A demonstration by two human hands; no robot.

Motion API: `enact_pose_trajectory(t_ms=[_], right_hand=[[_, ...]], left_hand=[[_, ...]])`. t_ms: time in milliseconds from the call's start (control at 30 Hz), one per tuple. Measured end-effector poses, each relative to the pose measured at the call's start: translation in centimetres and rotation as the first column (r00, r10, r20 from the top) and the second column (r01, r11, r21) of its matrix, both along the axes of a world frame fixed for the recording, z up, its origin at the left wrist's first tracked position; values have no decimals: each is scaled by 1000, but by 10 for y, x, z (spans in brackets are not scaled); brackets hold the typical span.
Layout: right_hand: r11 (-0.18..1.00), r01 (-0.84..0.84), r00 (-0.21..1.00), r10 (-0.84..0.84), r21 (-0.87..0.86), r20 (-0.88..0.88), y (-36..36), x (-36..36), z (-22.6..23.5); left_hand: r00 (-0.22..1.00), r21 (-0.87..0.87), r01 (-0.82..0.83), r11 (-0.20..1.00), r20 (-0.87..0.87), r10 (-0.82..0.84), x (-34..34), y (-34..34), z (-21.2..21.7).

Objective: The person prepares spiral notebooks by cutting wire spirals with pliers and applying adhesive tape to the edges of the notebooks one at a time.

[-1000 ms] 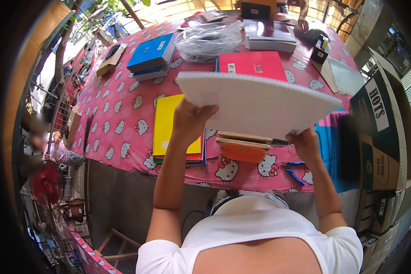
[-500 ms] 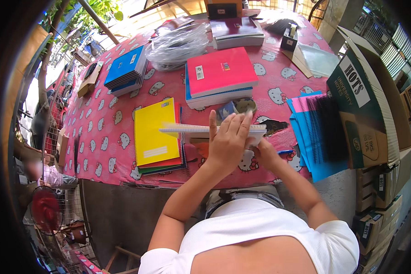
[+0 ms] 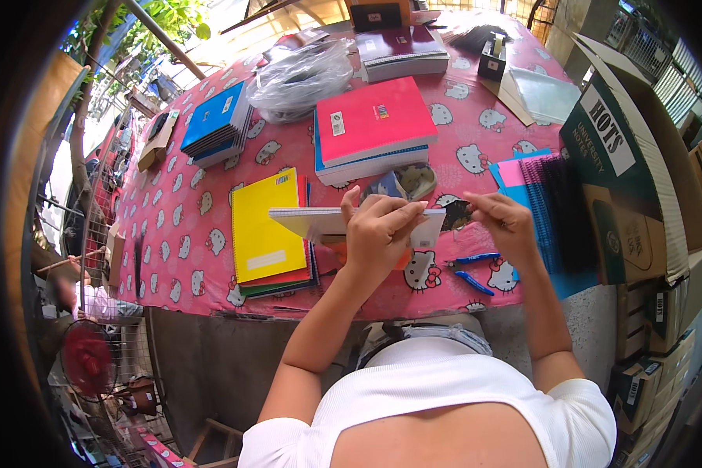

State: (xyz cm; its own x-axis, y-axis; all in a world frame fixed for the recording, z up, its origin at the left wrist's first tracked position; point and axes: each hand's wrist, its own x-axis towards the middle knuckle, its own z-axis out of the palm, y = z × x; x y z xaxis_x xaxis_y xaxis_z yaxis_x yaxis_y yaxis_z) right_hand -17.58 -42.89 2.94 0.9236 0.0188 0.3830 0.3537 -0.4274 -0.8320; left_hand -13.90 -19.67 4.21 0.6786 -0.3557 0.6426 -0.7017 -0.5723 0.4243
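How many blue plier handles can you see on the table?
2. In the picture, both belong to the pliers below the right hand: the upper handle and the lower handle. Other handles might be hidden.

Just right of the yellow notebook, the left hand grips a white-paged pad on edge. Farther right of that notebook, the right hand is raised, fingertips drawn together; whether they pinch anything is too small to tell. Blue-handled pliers lie on the table well right of the yellow notebook; a red notebook tops a stack beyond it.
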Motion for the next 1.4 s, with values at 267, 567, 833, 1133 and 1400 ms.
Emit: enact_pose_trajectory(t_ms=[267, 567, 833, 1133, 1400], right_hand=[[996, 71, 994, -66, -58, 83, 18, -2, 24], [948, -235, 772, 317, 216, -550, 4, 19, 33], [944, -68, 991, 102, -323, 91, 35, 1, 38], [897, -49, 992, 97, -438, 86, 40, 5, 44], [868, 39, 980, 64, -495, 189, 53, -2, 52]], left_hand=[[996, -17, 49, 999, -72, -50, 2, 0, 7], [995, -34, 15, 999, -97, -18, -4, -2, 9], [1000, -59, -24, 998, 0, 24, -6, 1, 3], [998, -27, -53, 998, -40, 52, -8, 1, 4], [998, -35, -25, 999, -61, 23, -12, 2, 2]])
